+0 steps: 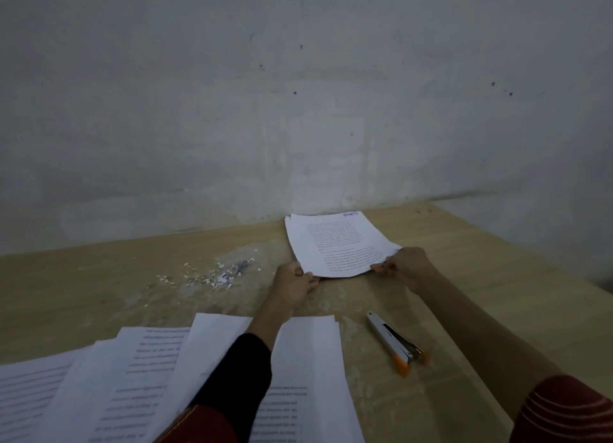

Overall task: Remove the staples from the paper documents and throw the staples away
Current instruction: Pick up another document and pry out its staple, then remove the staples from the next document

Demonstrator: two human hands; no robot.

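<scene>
left hand (293, 283) and right hand (403, 266) pinch the near corners of the paper stack (335, 243) lying beyond them. uneven pulling could tear a page or scatter the scrap pile (219, 273) beside the left hand.

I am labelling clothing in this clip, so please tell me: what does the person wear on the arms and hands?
The left hand and right hand are bare, without gloves. The left arm has a black sleeve to mid-forearm, with dark red cloth nearer the elbow. The right forearm is bare; its dark red sleeve has pale curved stripes.
</scene>
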